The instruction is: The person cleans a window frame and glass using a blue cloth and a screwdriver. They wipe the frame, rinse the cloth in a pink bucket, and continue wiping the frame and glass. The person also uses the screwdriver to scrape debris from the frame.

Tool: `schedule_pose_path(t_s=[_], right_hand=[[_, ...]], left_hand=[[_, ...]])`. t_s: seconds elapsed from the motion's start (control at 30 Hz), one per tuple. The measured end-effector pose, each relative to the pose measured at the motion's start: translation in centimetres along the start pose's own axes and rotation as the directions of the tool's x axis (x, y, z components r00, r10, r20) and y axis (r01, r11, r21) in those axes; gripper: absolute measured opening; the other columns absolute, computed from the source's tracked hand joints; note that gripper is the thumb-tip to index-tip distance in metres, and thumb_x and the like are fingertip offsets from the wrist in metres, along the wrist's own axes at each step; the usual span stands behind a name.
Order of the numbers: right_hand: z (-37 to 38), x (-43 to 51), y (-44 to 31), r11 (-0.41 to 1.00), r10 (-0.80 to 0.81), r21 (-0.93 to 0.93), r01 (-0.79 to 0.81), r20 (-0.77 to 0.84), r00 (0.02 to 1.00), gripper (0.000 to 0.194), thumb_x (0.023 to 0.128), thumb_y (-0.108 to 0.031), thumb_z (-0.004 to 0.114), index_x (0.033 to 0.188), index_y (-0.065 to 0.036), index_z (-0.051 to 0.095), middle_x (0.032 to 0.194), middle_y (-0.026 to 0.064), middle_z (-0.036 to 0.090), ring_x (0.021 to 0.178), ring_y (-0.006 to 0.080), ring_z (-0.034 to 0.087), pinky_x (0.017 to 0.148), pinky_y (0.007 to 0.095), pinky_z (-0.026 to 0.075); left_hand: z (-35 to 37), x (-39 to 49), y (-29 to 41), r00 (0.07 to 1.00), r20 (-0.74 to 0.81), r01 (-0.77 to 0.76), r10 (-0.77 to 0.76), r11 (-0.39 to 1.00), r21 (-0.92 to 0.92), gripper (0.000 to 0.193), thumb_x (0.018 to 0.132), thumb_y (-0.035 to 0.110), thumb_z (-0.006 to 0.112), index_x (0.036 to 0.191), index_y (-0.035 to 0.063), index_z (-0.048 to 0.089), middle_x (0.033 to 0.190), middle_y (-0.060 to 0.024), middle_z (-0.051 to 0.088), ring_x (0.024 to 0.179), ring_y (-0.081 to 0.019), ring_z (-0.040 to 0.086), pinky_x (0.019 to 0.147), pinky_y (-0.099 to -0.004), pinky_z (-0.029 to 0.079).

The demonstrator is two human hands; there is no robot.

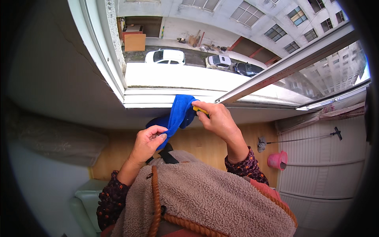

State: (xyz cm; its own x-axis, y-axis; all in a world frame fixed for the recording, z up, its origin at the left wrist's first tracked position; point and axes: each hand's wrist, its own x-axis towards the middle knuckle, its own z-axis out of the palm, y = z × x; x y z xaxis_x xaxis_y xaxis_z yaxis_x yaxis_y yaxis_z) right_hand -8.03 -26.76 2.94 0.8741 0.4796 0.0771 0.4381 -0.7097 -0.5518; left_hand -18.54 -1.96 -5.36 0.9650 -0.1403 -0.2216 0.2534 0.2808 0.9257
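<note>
A blue cloth (178, 114) hangs between my hands in front of the sill track (148, 99) of a sliding window. Its lower part is pinched between the thumb and fingers of my left hand (149, 142). My right hand (217, 118) is closed around a yellow and dark handle (200, 110), whose far end meets the upper part of the cloth; the cloth hides what tool it belongs to. The upper edge of the cloth touches the window frame's inner ledge.
The sliding sash (284, 69) stands to the right of the window opening; outside are parked cars. On the wooden floor (204, 142) to the right are a mop (261, 144) and a pink bucket (276, 160). A pale green chair (87, 201) stands lower left. Curtains hang on both sides.
</note>
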Motion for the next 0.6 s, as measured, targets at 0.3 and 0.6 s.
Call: schedule_pose_path(t_s=[0.3,0.6], right_hand=[[2.8,-2.4,2.2,0.945,-0.072,0.291,0.147,-0.254,0.965,0.037,0.090,-0.005,0.067,0.127,-0.009,0.066,0.099,0.0187,0.071,0.085,0.0398,0.069,0.072,0.0438,0.055],[-1.7,-2.4,1.4,0.991,-0.018,-0.131,0.006,-0.087,0.996,0.038,0.091,-0.006,0.066,0.128,-0.011,0.066,0.091,0.0137,0.069,0.080,0.0358,0.069,0.070,0.0441,0.055]], left_hand=[[0.3,-0.2,1.7,0.998,0.051,0.048,-0.043,0.992,-0.115,0.019,0.097,0.002,0.066,0.116,-0.0032,0.068,0.103,-0.0001,0.068,0.091,-0.0049,0.062,0.083,-0.0215,0.051],[5.4,3.5,3.5,0.979,0.203,0.070,-0.032,0.980,-0.187,0.020,0.099,0.003,0.066,0.119,-0.0023,0.067,0.106,0.0011,0.067,0.095,-0.0033,0.061,0.086,-0.0205,0.050]])
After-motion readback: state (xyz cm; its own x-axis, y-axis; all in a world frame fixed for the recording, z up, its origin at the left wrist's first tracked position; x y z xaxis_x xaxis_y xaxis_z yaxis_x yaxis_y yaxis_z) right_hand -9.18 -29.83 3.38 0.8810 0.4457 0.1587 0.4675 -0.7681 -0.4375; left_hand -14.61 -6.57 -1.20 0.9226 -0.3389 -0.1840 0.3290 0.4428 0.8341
